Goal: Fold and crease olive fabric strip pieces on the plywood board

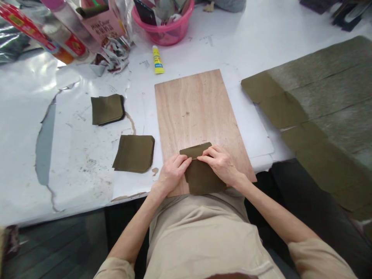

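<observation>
An olive-green fabric piece (207, 178) lies at the near end of a wooden board (197, 108), its far part forming a separate band along a seam or fold. My left hand (173, 170) pinches the fabric at the left of that line, thumb and fingers close together. At the right of the same line, my right hand (219, 162) grips the fabric with bent fingers. The two hands' fingertips nearly meet. Left of the board sit two small stacks of similar pieces, a nearer stack (134, 153) and a farther stack (107, 109).
A yellow glue tube (157, 60) lies beyond the board, near a pink basket (165, 33) of odds and ends. Bottles (65, 40) and crumpled wrapping stand at the back left. Large olive sheets (319, 104) hang over the table edge at right.
</observation>
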A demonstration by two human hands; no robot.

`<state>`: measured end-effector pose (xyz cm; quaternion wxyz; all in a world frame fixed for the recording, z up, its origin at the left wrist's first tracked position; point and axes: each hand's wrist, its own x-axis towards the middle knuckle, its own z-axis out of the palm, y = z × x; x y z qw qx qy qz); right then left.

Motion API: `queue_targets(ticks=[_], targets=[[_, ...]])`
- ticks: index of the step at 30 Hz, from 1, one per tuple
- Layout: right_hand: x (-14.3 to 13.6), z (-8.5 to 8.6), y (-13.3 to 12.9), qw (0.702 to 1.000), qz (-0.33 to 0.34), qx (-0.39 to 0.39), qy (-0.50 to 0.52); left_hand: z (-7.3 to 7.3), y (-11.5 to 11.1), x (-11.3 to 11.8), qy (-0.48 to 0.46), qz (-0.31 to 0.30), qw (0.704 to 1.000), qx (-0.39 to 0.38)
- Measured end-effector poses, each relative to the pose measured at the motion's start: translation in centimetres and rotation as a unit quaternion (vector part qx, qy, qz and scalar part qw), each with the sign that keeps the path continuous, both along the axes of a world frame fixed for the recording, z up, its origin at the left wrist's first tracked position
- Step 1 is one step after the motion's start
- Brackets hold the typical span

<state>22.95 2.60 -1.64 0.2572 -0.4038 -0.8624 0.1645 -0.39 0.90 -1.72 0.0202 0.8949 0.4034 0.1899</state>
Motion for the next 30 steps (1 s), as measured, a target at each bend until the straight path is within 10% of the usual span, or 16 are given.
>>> queue_targets(ticks=[30], targets=[[-0.39, 0.43, -0.17, 0.996, 0.007, 0.057, -0.069, 0.66, -0.2, 0.06, 0.066, -0.032, 0.997, 0.025]])
